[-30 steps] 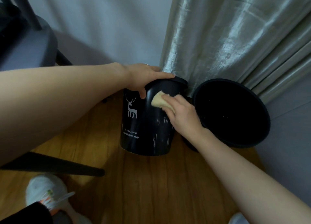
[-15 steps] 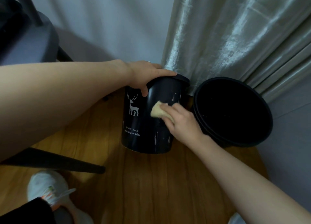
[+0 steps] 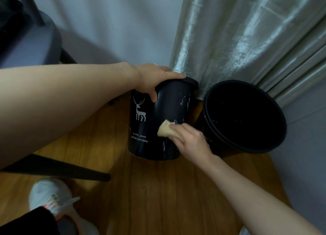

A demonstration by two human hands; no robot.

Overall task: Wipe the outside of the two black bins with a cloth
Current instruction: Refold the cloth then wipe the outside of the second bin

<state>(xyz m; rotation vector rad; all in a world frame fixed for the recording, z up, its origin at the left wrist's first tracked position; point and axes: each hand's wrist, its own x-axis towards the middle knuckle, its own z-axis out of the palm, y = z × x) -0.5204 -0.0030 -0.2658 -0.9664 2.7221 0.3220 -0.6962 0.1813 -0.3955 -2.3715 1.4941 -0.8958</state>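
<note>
A black bin with a white deer print [image 3: 144, 129] stands on the wooden floor, streaked with pale marks on its side. My left hand [image 3: 155, 79] grips its rim, thumb down the outside. My right hand [image 3: 190, 141] holds a tan cloth [image 3: 165, 130] and presses it against the lower front of this bin. A second, wider black bin [image 3: 247, 139] stands open just to the right, touching or nearly touching the first.
A shiny grey curtain [image 3: 238, 37] hangs right behind both bins. A white wall is at the back left. A dark chair seat [image 3: 30, 46] and its black leg [image 3: 70, 171] are at the left. A white shoe [image 3: 51, 197] is at the bottom left.
My right hand has slid the cloth down the deer bin's side, from near the rim to the lower half. My left hand has kept its grip on the rim.
</note>
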